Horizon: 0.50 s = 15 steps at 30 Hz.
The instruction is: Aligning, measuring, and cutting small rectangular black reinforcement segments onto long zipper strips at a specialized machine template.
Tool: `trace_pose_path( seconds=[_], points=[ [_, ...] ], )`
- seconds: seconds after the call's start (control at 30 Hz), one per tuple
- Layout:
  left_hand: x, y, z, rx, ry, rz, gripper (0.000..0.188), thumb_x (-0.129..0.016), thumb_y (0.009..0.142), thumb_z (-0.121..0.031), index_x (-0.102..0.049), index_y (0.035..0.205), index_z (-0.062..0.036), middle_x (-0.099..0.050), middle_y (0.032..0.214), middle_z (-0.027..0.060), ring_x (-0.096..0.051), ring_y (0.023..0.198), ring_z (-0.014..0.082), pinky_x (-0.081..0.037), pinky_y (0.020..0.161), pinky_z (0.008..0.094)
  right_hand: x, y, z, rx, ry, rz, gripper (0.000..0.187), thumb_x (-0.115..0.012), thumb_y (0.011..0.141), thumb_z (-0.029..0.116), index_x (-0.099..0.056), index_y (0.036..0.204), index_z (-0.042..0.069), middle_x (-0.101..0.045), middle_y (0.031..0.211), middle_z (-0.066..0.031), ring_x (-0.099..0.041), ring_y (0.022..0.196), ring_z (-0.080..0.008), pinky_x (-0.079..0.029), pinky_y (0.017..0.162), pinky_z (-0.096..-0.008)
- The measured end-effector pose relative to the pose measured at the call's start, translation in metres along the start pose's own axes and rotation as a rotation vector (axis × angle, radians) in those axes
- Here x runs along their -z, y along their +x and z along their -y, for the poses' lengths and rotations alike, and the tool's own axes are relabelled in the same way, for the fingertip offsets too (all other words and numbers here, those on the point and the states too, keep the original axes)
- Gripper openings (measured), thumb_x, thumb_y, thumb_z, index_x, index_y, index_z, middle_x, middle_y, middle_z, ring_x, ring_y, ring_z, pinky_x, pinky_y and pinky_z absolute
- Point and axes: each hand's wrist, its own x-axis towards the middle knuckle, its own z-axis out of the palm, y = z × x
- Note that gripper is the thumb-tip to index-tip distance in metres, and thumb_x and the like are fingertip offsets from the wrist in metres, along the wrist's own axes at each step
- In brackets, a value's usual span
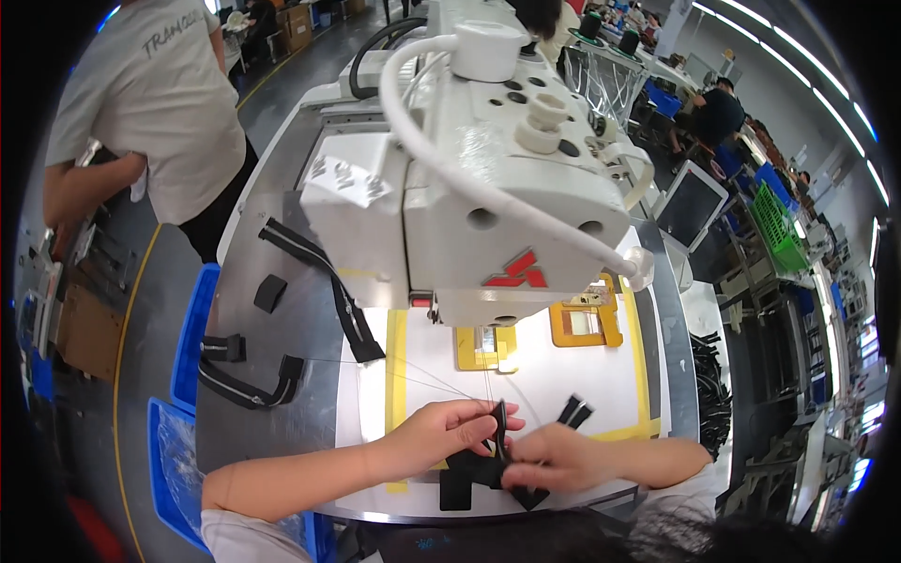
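Pinched between the thumb and fingers of the left hand (434, 433), a narrow black fabric strip (500, 424) stands roughly upright; the right hand (558, 457) meets its lower part, but motion blur hides whether those fingers close on it. Beyond the grip looms a white industrial sewing machine head (460, 244). Around and left of it spreads the grey metal tabletop (235, 300), and beneath it lies a white sheet (601, 385) edged with yellow tape (395, 394). Just ahead sits a yellow frame (465, 349), with another yellow frame (610, 328) farther right. Leftward lie black zipper lengths (343, 310); a small square black patch (456, 490) rests just below the grip.

Fine threads (441, 383) reach toward the fingers, so a tug could probably snag them or drag the strip askew. Loose pieces under the wrists, near the table's front edge, might shift if brushed.

A red emblem (515, 269) marks the machine's front, a white wrapper (345, 180) on its side carries printed letters, and a bystander's grey T-shirt (178, 103) bears dark lettering.
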Motion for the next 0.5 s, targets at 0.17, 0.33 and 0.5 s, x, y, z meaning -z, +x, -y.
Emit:
trace_pose_path(
  seconds=[0.17, 0.33, 0.5],
  points=[
    [-0.018, -0.038, -0.008, -0.121, -0.104, -0.051, 0.024, -0.067, 0.083, -0.007, -0.06, 0.106, -0.0002, -0.063, 0.097, 0.0029, -0.06, 0.084, 0.0061, -0.05, 0.075, 0.0197, -0.018, 0.0, 0.017, 0.38, -0.201, 0.033, 0.025, -0.059, 0.087, 0.018, -0.049, 0.07, 0.002, -0.05, 0.062, -0.0114, -0.054, 0.06, -0.0285, -0.042, 0.054, -0.0368],
    [0.015, -0.025, -0.028, -0.43, 0.146, -0.365, 0.028, -0.066, 0.082, -0.003, -0.06, 0.109, 0.0002, -0.063, 0.098, 0.0052, -0.059, 0.075, 0.0049, -0.049, 0.068, 0.0178, 0.011, 0.027, 0.014, 0.088, 0.035, -0.234, 0.018, -0.059, 0.087, 0.017, -0.057, 0.087, -0.001, -0.06, 0.074, -0.0064, -0.061, 0.069, -0.0164, -0.047, 0.064, -0.0293],
    [0.03, -0.017, -0.025, -0.451, 0.189, -0.403, 0.035, -0.066, 0.08, -0.001, -0.055, 0.113, 0.0019, -0.061, 0.101, 0.0068, -0.057, 0.082, 0.0068, -0.05, 0.067, 0.0202, 0.009, 0.059, 0.005, 0.107, 0.101, -0.476, 0.019, -0.059, 0.089, 0.015, -0.059, 0.096, -0.003, -0.063, 0.083, -0.0056, -0.06, 0.073, -0.0126, -0.049, 0.07, -0.0269]
  ],
)
